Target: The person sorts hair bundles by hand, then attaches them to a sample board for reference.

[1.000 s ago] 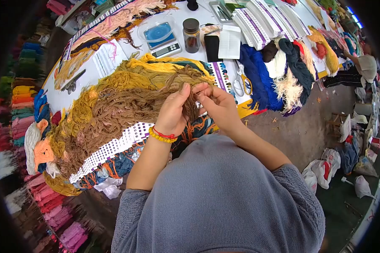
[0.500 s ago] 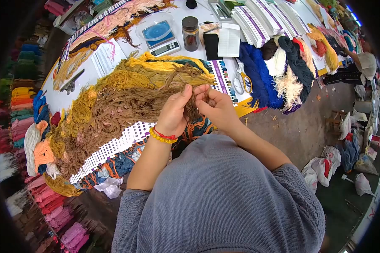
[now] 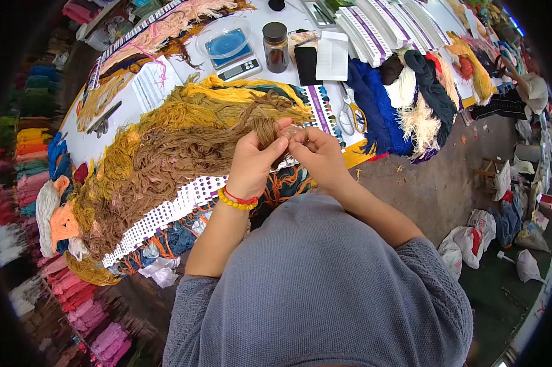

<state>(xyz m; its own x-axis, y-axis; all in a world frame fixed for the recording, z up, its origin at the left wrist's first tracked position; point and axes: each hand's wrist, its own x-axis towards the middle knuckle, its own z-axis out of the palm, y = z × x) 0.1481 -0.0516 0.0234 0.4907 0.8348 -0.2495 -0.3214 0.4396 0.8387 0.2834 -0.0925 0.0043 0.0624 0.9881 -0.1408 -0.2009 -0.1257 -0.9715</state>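
A bundle of brown thread [image 3: 265, 129] is looped over the fingers of my left hand [image 3: 257, 158], whose thumb presses toward the fingertips. My right hand [image 3: 319, 158] is beside it with thumb and fingers pinched together, meeting the left fingertips at the thread's edge. What lies in the right pinch is too small to make out. Under and left of my hands spreads a heap of brown thread [image 3: 178, 153], with mustard thread [image 3: 166, 113] behind it. White punched cards [image 3: 187, 199] run along the heap's near side.
Beyond the heap are a digital scale [image 3: 236, 68], a lidded jar [image 3: 276, 49], a phone [image 3: 306, 65] and a notepad [image 3: 333, 56]. Scissors [image 3: 352, 116] lie to the right, near blue yarn [image 3: 380, 110]. Stacked sample cards [image 3: 380, 27] stand behind. Another person [image 3: 530, 92] is at far right.
The brown thread now forms a raised loop over my left fingers, which have turned and curled inward. My right hand stays pinched close to the left, its fingers slightly shifted.
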